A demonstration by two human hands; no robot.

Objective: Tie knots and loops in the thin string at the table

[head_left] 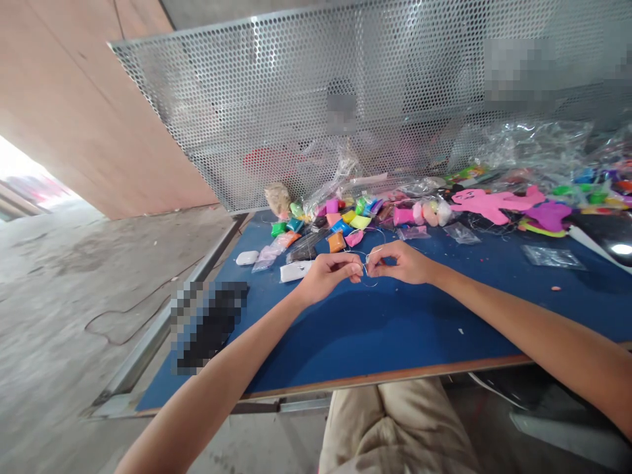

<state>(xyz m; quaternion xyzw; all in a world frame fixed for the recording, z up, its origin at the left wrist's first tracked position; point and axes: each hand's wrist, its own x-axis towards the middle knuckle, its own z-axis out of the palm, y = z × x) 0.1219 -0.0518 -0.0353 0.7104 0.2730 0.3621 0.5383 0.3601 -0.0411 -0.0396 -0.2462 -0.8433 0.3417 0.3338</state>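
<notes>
Over the middle of the blue table (385,329), my left hand (332,275) and my right hand (401,262) meet fingertip to fingertip. Each hand is closed in a pinch on a thin clear thread or wire (369,271) that loops out between and below the fingers. The thread is very fine and its ends are hard to follow. Just beyond the hands lies a heap of small coloured clay packets (340,224). My forearms reach in from the lower left and lower right.
A perforated metal panel (316,105) stands along the table's far edge. Pink (494,201) and purple (548,214) flat clay figures and clear plastic bags (543,148) lie at the back right. White pieces (296,270) and a blurred dark object (210,326) lie on the left. My knees (395,428) are under the front edge.
</notes>
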